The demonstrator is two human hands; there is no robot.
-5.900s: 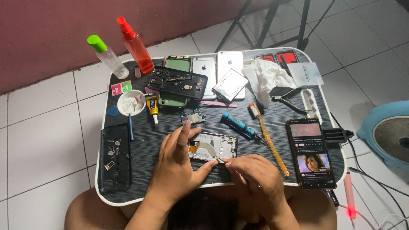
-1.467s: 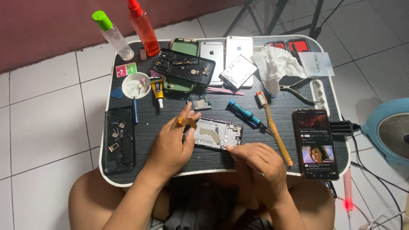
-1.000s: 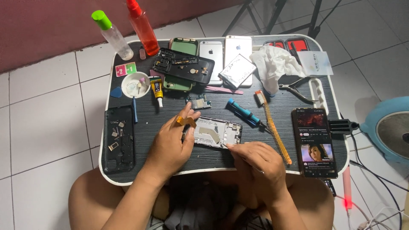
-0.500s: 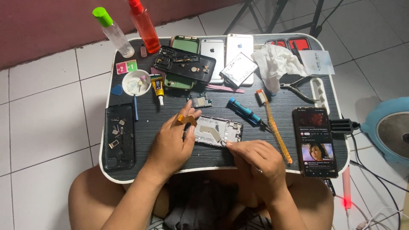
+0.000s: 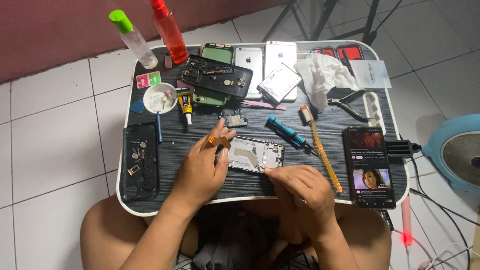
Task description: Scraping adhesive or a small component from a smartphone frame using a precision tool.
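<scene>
Head view: little is changed from half a second before; the silver metal phone frame (image 5: 256, 154) is kept at the near middle of the dark ribbed counter (image 5: 170, 140). Its left edge is steadied by the left hand (image 5: 202, 167), fingers curled loosely around it. A thin tool, too small to identify, is pinched in the right hand (image 5: 300, 192), its grip closed, against the frame's lower right corner.
</scene>
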